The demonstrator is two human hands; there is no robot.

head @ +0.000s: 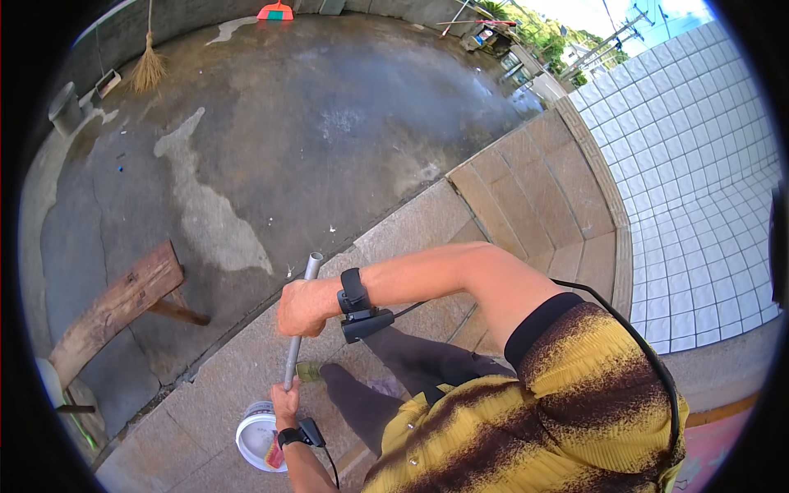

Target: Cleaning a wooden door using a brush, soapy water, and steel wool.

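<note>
Both hands grip a grey metal pipe (293, 357) that slants down across the lower middle of the view. My right hand (303, 309) is closed around it just below its open upper end. Lower on the pipe, my left hand (285, 403) holds it above a white plastic bucket (242, 445). A red and yellowish object (274, 455) lies at the bucket's right side, partly hidden by my left wrist. The pipe's lower end is hidden by my left hand. Each wrist wears a black strap with a small device.
A wooden bench (114, 305) stands at the left. Tiled steps (530, 185) and a white tiled wall (684, 185) are on the right. On the wet concrete yard (308, 123) are a straw broom (148, 66), a grey bucket (66, 110) and an orange dustpan (275, 11).
</note>
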